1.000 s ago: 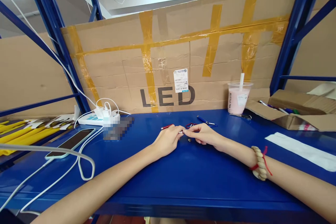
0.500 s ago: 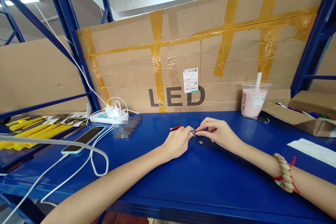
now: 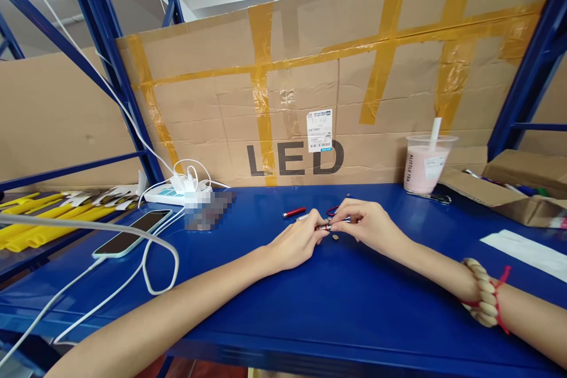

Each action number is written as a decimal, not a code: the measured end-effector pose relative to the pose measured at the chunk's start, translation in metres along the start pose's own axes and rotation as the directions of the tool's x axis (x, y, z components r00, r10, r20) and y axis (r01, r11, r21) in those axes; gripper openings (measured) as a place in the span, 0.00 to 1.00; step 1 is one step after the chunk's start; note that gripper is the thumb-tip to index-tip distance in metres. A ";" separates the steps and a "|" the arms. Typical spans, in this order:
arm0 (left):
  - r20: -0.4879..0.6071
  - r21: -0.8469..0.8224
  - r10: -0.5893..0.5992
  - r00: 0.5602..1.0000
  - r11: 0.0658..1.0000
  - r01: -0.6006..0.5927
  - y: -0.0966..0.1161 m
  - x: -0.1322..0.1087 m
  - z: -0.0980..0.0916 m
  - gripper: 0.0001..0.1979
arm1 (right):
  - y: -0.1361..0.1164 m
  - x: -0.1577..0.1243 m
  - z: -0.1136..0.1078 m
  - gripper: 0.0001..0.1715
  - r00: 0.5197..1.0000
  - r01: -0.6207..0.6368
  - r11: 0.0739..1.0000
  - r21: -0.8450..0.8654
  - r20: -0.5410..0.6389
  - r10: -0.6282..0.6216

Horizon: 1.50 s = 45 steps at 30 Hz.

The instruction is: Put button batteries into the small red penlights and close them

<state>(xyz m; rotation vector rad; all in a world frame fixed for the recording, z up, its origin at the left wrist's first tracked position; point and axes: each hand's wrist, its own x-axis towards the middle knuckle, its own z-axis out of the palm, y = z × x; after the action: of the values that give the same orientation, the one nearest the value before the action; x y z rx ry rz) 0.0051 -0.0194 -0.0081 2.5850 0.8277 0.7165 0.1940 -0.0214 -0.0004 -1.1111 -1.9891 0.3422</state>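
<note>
My left hand (image 3: pixel 303 240) is closed, its thumb and fingers pinching a small silvery tube with reddish marks (image 3: pixel 325 227). My right hand (image 3: pixel 371 224) meets it from the other side, fingertips pinched on the same tube's right end. The fingers cover most of the piece, so its exact kind is unclear. Just beyond my left knuckles lies a short red tube with a silver end (image 3: pixel 294 212). A silvery stick-like piece (image 3: pixel 302 218) shows beside those knuckles. Under the fingertips rests a small round disc (image 3: pixel 335 237). Behind the right fingers is a dark red loop (image 3: pixel 331 211).
On the blue table (image 3: pixel 283 307), a phone (image 3: pixel 133 235), white cables and a power strip (image 3: pixel 179 192) occupy the left. A pink drink cup (image 3: pixel 424 168), an open cardboard box (image 3: pixel 522 189) and white paper (image 3: pixel 527 253) are at right. Cardboard (image 3: pixel 212 112) walls the back.
The view has shifted slightly. My left hand has turned a little and drawn back from the red tube, which shows more fully. The pinched piece is more visible between both hands.
</note>
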 end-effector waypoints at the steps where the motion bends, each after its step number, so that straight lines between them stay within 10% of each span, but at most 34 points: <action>1: -0.004 0.009 0.001 1.000 1.000 -0.001 0.000 0.000 0.000 0.04 | -0.001 0.000 0.001 0.14 0.999 -0.044 0.998 0.039 0.029 0.043; 10: -0.091 0.054 0.074 0.993 0.996 -0.069 -0.003 0.002 0.002 0.05 | -0.003 -0.002 0.005 0.18 0.941 -0.314 0.926 0.209 0.196 0.275; 17: -0.182 -0.013 -0.081 0.980 0.997 0.080 -0.003 0.008 0.003 0.05 | -0.001 0.006 0.002 0.15 0.993 -0.088 0.989 0.121 -0.073 0.098; 21: -0.263 0.023 -0.165 0.951 0.984 0.177 0.000 0.008 0.001 0.06 | 0.010 0.011 -0.017 0.11 0.977 -0.042 0.973 -0.226 -0.213 -0.007; 26: -0.262 0.135 -0.168 0.950 0.969 0.209 0.006 0.007 -0.001 0.07 | 0.027 0.014 -0.034 0.08 0.999 0.024 0.846 -0.532 -0.008 -0.034; 45: -0.244 0.299 -0.052 0.968 0.946 0.126 0.005 0.007 0.001 0.10 | 0.023 0.012 -0.010 0.14 0.935 0.317 0.853 -0.415 0.286 -0.208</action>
<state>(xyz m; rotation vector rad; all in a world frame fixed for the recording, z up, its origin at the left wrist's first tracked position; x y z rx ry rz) 0.0127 -0.0194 -0.0045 2.7472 1.2129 0.9427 0.2118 0.0000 -0.0017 -1.0885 -2.4800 -0.1653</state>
